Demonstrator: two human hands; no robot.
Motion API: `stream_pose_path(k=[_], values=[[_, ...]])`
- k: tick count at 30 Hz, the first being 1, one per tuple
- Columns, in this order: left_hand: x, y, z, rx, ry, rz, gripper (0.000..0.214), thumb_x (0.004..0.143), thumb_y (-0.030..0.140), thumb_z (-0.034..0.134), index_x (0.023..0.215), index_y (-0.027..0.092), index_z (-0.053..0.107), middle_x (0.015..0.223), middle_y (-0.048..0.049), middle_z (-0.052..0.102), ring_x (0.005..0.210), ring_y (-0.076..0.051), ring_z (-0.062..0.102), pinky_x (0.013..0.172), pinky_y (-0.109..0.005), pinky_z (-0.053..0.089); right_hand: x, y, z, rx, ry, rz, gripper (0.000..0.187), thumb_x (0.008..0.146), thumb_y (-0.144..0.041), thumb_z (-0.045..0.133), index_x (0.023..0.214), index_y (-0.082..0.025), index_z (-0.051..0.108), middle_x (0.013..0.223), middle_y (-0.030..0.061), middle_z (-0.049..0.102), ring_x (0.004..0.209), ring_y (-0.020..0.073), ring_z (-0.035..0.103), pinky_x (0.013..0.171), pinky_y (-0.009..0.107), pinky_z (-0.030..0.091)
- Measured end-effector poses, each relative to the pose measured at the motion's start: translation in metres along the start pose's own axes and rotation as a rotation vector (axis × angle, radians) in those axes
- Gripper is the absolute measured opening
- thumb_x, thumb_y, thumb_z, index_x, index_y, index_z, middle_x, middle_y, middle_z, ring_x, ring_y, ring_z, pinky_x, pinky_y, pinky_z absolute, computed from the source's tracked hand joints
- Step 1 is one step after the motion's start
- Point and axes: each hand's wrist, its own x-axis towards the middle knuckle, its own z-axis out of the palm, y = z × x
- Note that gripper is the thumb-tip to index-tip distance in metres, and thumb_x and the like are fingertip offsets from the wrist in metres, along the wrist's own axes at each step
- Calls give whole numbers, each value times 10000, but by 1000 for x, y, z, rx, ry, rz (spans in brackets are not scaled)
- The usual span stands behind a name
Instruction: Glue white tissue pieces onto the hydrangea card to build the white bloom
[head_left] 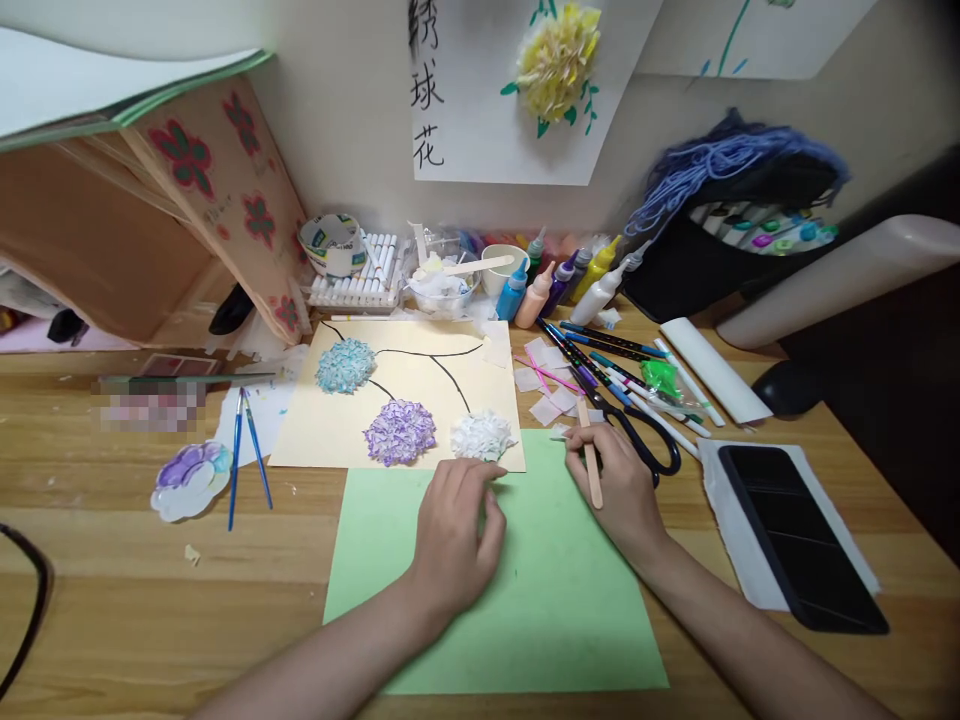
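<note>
A wooden craft stick [591, 455] lies across the fingers of my right hand [619, 480], which is closed on it over the upper right of a green sheet [480, 640]. A small pale tip shows by those fingertips, too small to name. My left hand [454, 530] rests with bent fingers at the lower edge of a cream sheet [300, 430]; its thumb stands apart and nothing shows in its grasp. On the cream sheet, drawn dark stems join a blue paper flower [345, 366], a purple one [400, 433] and a white one [481, 436] just beyond my left fingertips.
Black-handled scissors [660, 440] lie beside my right hand, among pens and paper scraps [551, 405]. Glue bottles [534, 295] and a bowl [442, 290] stand along the wall. Paintbrushes [237, 460] and a palette [191, 480] sit left; a phone [802, 540] lies right.
</note>
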Motion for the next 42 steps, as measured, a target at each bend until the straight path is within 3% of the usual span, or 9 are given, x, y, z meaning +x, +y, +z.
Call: stream_pose_path(k=[6,13,21,30,37,39,42], values=[[-4,3,0,-39,3,33,186,850,105,398,967,197,509,887,-42,584,857,-174,498,742,-311,409,-4,-8,-3,281,81,-96,135,775,-112,546,792,-225,475,836,32,584,812,186,606,734,331,484],[-3,5,3,37,43,-38,194,874,336,477,988,197,552,835,-29,575,835,-177,500,718,-303,396,-4,-26,5,747,-224,9,103,787,-244,589,762,-202,499,842,39,609,782,162,619,724,326,507],[7,5,11,81,10,-128,191,876,330,460,836,199,593,765,-5,596,758,-153,515,639,-264,365,1,-18,12,766,-329,40,145,768,-290,617,764,-180,522,806,28,621,714,146,593,662,273,470],[9,4,10,47,57,-190,188,862,323,474,775,197,582,693,10,566,707,-143,500,627,-256,349,1,-17,4,694,-196,87,87,781,-228,576,792,-199,495,851,31,620,793,156,612,717,277,470],[9,2,11,-21,25,-211,196,847,339,496,776,195,610,676,10,567,670,-132,492,614,-243,345,0,-22,-1,697,-214,83,151,780,-314,621,809,-201,525,927,37,639,843,170,602,765,296,452],[9,2,11,-5,23,-227,196,839,342,505,763,198,615,666,12,570,658,-131,488,603,-242,340,-2,-22,-3,733,-143,76,211,852,-397,515,783,-202,559,816,17,629,772,157,584,722,283,439],[9,4,11,25,33,-277,200,831,358,514,752,207,618,657,18,570,646,-130,484,586,-241,330,-7,-19,-4,823,-56,48,443,931,-457,290,742,-202,600,610,-3,560,570,131,505,577,271,395]])
